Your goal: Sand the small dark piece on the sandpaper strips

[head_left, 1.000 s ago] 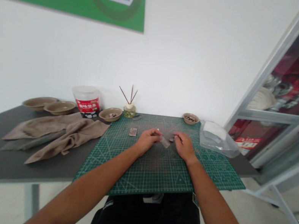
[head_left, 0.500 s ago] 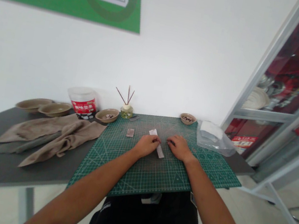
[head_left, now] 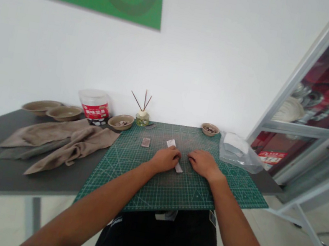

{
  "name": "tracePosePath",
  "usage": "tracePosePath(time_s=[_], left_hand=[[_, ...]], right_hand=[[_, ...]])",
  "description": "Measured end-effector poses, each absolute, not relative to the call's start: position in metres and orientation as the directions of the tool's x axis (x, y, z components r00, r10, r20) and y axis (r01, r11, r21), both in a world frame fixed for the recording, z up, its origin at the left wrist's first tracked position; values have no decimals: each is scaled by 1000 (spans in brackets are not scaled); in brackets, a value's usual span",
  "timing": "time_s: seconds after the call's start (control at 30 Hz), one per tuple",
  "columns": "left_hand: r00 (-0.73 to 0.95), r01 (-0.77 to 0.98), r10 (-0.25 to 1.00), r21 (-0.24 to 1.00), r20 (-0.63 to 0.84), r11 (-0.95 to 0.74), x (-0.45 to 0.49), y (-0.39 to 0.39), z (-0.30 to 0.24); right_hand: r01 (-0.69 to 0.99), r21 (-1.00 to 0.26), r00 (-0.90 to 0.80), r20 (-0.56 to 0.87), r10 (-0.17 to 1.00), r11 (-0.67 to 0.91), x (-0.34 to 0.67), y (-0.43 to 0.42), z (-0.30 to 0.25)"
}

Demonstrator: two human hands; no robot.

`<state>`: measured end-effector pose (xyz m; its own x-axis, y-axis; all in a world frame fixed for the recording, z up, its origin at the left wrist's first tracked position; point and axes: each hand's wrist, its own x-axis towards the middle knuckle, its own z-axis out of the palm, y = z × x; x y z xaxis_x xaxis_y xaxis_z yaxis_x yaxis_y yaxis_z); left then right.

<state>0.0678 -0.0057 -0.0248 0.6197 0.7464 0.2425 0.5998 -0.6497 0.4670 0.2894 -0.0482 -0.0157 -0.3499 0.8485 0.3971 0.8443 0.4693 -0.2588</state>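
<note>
Head view: the left hand (head_left: 164,160) lay palm down on the cutting mat (head_left: 116,178), its fingers curled over the middle of a pale strip (head_left: 171,143), whose ends showed on either side. Whether those fingers gripped the strip, I could not tell. The right hand (head_left: 203,164) rested palm down just beside the strip, with its fingers loosely together and nothing visible in them. A small tile (head_left: 146,142) lay on the mat, left of the strip. A bowl (head_left: 209,129) sat at the mat's far edge, and a plastic bag (head_left: 235,152) lay at its right corner. A crumpled cloth (head_left: 77,146) lay on the table (head_left: 6,133), left of the mat.
</note>
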Motion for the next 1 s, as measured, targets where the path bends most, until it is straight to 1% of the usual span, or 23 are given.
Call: tracePosePath(time_s=[0.1,0.23,0.4,0.53,0.6,0.77,0.9,1.0], left_hand=[[618,598,748,474,240,-646,68,-4,-24],[611,593,758,502,229,-630,68,1,-23],[607,584,764,530,217,-615,68,5,-24],[608,574,763,541,222,-615,68,5,-24],[606,573,763,542,225,-615,68,5,-24],[609,578,759,526,231,-624,67,4,-24],[615,587,753,501,235,-636,67,3,-24],[618,595,751,486,232,-639,67,2,-23]], right_hand=[[826,-289,-332,444,833,483,288,-51,-13],[815,-347,-235,534,812,464,287,-51,-13],[792,-387,-254,494,831,472,285,-47,-20],[804,-415,-166,530,831,425,284,-43,-22],[801,-421,-172,519,837,426,284,-42,-22],[805,-441,-115,540,834,397,285,-42,-25],[814,-443,-115,510,852,376,286,-42,-28],[823,-444,-78,529,845,354,287,-43,-28]])
